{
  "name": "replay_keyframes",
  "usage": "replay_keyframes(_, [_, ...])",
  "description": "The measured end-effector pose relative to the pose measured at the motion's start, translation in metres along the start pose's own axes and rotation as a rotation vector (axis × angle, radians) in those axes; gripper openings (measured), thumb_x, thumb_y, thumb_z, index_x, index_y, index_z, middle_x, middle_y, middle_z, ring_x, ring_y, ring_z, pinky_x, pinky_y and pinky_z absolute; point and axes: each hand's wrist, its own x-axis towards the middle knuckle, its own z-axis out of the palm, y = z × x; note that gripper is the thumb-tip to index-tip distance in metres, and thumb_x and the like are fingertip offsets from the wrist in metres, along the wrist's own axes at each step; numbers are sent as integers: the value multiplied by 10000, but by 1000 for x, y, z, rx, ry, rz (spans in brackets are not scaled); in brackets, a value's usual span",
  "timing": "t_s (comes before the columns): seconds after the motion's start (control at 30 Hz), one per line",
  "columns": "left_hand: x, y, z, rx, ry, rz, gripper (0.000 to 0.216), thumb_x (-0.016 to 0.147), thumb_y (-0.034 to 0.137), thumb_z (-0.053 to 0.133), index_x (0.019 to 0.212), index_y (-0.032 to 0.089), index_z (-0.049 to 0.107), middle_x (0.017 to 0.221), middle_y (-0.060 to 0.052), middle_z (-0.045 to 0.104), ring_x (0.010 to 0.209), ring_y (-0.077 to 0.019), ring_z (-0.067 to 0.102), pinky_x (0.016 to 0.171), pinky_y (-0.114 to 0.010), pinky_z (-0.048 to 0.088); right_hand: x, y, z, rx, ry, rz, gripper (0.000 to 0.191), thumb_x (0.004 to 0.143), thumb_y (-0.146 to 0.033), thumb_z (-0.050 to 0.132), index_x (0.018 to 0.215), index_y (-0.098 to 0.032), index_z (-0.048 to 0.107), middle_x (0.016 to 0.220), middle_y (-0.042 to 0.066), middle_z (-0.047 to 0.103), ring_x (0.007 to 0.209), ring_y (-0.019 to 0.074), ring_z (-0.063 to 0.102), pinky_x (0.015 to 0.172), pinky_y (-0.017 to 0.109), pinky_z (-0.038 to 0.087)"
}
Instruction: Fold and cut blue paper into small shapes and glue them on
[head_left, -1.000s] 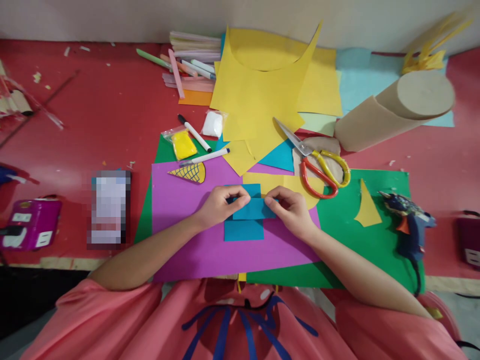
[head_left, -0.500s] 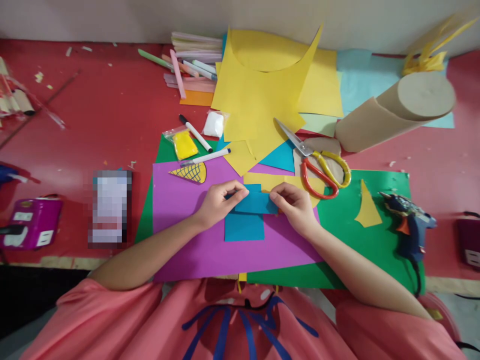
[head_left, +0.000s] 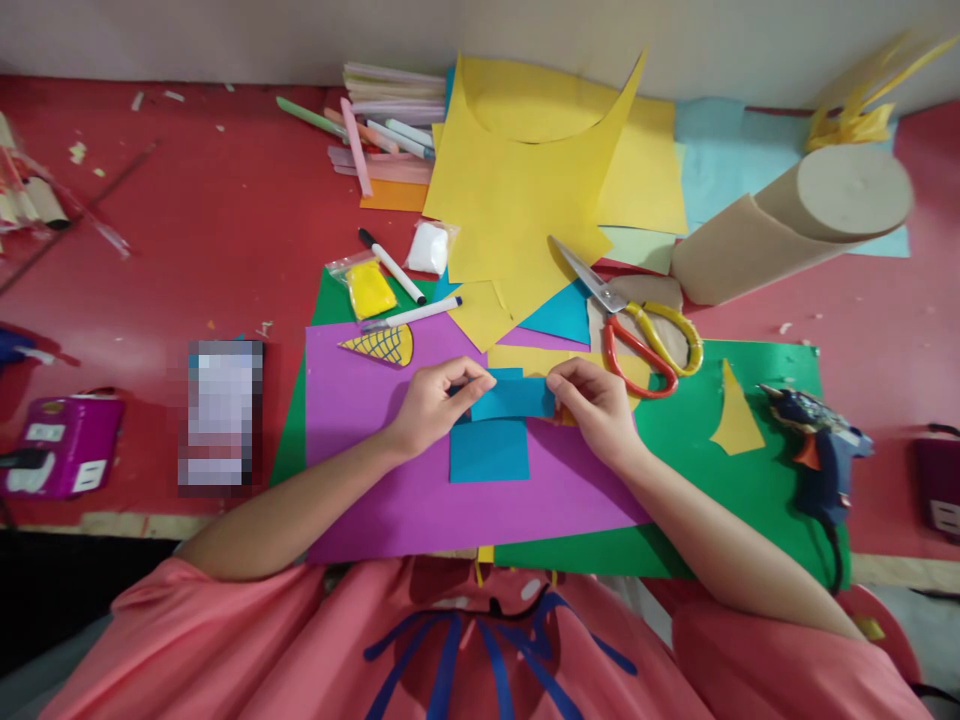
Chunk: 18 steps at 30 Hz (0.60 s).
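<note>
Between my two hands a blue paper strip (head_left: 511, 399) is stretched out level. My left hand (head_left: 442, 402) pinches its left end with thumb and fingers. Its right end is pinched by my right hand (head_left: 592, 400). Beneath the strip lies a blue paper rectangle (head_left: 490, 452) on a purple sheet (head_left: 390, 500); the strip covers part of it. Just behind my right hand is a yellow paper piece (head_left: 540, 358). A yellow cone cutout (head_left: 381, 346) with a dark crisscross pattern rests to the left of my left hand.
Scissors (head_left: 619, 305) with red and yellow handles lie beyond my right hand. A hot glue gun (head_left: 817, 440) is at right on the green sheet (head_left: 697, 500). Two markers (head_left: 397, 270) and clay packets (head_left: 371, 290) lie behind. A beige roll (head_left: 780, 235) and phone (head_left: 219, 412) flank the area.
The blue strip has been raised slightly and its right end lifted, so it looks more level. My right hand has shifted a little to the right; my left hand stays nearly still.
</note>
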Motion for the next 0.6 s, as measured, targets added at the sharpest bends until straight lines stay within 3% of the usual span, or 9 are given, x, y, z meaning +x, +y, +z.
replay_keyframes(0.27, [-1,0,0,-70,-26,-42,318,874,473,604,755,179,589,451,81,437,393,-43,405,406,-155,328,1,3,-1,64,12,22,275,835,-421,663,736,-178,581,563,-42,541,465,81,512,440,213,436])
replay_keyframes(0.47, [4,0,1,-172,78,-75,389,841,553,609,729,197,503,492,66,504,410,-62,488,401,-161,382,-2,2,2,223,-111,80,322,819,-447,690,970,-179,597,683,-11,652,532,105,606,494,233,492])
replay_keyframes(0.6, [3,-3,3,-206,76,-74,379,843,562,598,772,211,473,571,70,515,477,-79,557,463,-182,466,-4,0,4,224,-174,128,284,828,-431,688,812,-158,613,654,7,664,495,99,595,476,234,485])
